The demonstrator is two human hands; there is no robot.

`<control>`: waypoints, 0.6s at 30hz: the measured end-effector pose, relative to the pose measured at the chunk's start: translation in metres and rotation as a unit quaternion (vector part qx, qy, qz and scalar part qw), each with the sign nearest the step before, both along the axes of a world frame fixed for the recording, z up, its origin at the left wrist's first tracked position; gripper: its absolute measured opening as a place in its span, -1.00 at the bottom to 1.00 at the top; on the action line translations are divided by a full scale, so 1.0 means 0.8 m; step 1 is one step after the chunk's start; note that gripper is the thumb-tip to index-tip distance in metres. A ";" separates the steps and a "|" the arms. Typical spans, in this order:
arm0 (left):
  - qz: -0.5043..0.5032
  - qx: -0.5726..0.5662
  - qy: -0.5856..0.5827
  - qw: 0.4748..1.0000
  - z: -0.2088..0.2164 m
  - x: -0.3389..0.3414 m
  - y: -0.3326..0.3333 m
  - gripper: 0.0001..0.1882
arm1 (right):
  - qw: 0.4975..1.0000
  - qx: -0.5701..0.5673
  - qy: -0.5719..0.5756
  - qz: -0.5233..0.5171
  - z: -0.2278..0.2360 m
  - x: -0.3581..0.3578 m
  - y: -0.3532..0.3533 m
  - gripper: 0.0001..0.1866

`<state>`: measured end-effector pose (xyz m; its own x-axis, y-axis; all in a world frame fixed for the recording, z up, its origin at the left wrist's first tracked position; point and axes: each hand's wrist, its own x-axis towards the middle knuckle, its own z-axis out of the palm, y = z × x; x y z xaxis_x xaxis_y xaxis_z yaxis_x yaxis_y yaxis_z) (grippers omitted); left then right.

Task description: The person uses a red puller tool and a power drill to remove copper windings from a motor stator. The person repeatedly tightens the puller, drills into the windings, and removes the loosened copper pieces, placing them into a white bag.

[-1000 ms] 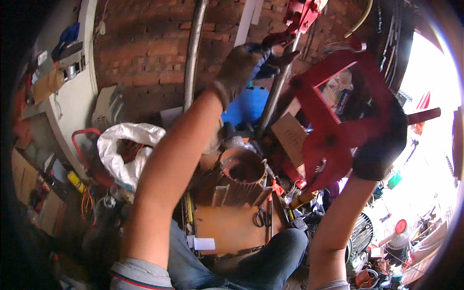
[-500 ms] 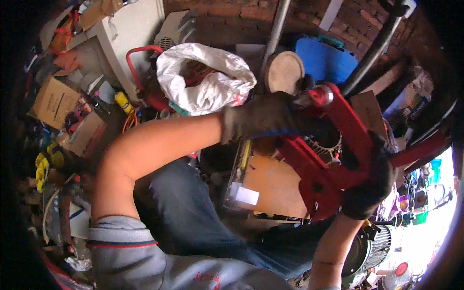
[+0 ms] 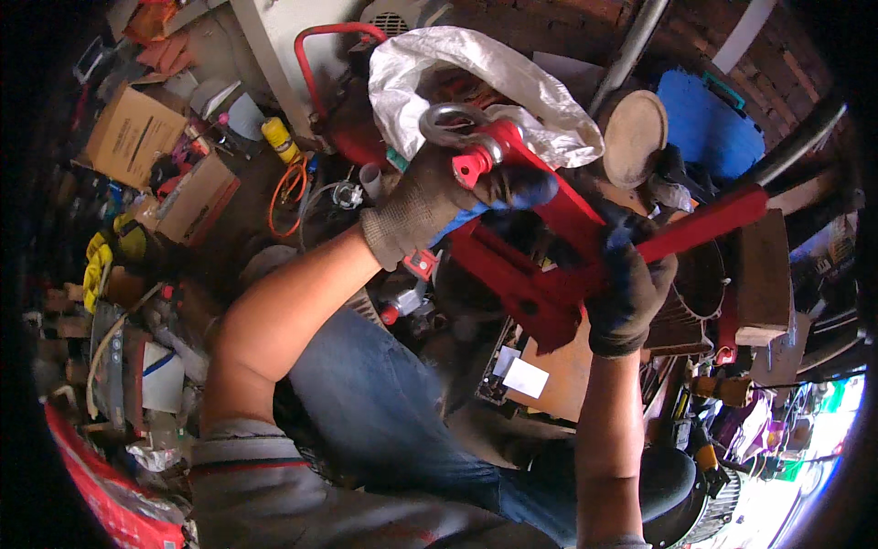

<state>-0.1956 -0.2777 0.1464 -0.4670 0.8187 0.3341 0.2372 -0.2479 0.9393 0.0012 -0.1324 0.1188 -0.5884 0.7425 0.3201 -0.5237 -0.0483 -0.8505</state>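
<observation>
Through my head view, I see the red metal frame (image 3: 526,297) held up just off centre, toward 2 o'clock. My gloved left hand (image 3: 448,206), at 12 o'clock, is closed around its end beside a grey metal shackle (image 3: 428,128); my gloved right hand (image 3: 631,293), at 3 o'clock, clasps the other side, where a red bar (image 3: 709,224) juts toward 2 o'clock. I have a white sack (image 3: 540,82) behind at 12 to 1 o'clock, a blue case (image 3: 704,128) at 2, and white paper (image 3: 527,377) near 5.

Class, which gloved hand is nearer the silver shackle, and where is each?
Left. The left hand is just below the shackle in view; the right hand is farther, lower right, gripping the red frame.
</observation>
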 end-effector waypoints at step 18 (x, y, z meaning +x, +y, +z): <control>0.230 -0.106 0.264 0.931 -0.180 -0.110 0.023 -0.70 | 0.853 0.257 -0.439 0.120 -0.024 0.184 0.071 -0.71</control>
<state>-0.2838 -0.2590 0.0023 -0.6012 0.6460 0.4704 0.7147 0.1712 0.6782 0.1487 -0.0757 0.0999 -0.8840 0.4614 -0.0750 0.2976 0.4318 -0.8514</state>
